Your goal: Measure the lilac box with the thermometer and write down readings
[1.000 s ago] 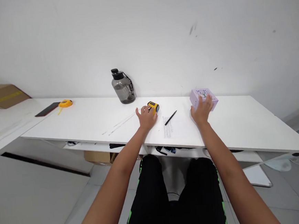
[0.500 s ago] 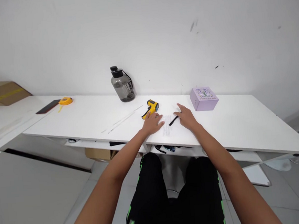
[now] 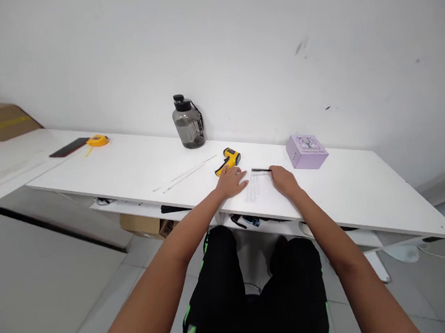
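Observation:
My right hand is closed around one end of a slim black pen, which points left across the top of the handwriting. Beneath it lies a white sheet of paper with rows of small writing; its edges blend into the white desk. My left hand rests with fingers spread at the sheet's left side. Just beyond the left fingers is a yellow and black infrared thermometer gun, its handle end near the fingertips. Whether they touch it I cannot tell.
Against the wall stands a grey jug bottle. A lilac box sits right of my right hand. Farther left are a yellow tape measure, a dark flat slab and a cardboard box. Below the white desk runs a cluttered shelf.
The pen has swung from a slant over the writing to nearly level, higher on the sheet. My right hand's fingers have closed around it. The left hand keeps its place, while the view shifts slightly.

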### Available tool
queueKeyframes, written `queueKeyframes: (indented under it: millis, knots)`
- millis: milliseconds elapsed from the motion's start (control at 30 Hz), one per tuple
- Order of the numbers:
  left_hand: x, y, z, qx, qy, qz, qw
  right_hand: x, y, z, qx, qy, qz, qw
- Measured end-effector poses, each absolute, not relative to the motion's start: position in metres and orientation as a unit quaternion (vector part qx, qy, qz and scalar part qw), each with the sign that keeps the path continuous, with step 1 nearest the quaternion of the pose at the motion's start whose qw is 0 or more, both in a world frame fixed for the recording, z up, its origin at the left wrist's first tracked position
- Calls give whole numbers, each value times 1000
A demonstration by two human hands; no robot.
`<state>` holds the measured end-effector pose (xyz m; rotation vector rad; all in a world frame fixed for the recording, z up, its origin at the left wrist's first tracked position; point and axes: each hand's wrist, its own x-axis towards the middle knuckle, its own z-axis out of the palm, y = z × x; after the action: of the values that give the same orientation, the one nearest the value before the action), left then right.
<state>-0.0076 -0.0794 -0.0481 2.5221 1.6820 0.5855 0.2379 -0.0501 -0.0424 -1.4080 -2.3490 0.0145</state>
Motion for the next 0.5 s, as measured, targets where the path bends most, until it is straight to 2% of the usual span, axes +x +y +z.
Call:
queueKeyframes:
  millis: [100, 233, 333, 500]
  knots:
    - [-8, -79, -48, 823, 543, 165, -1, 238, -58, -42, -572, -771, 7, 280]
    - [-9, -77, -50, 832, 530, 166, -13, 225, -67, -51, -568, -702, 22, 428]
    - [-8, -77, -53, 836, 524, 163, -9, 218, -76, -54, -514, -730, 23, 450]
    - [-6, -76, -56, 817, 544, 191, -31, 218, -86, -45, -339, -826, 41, 449]
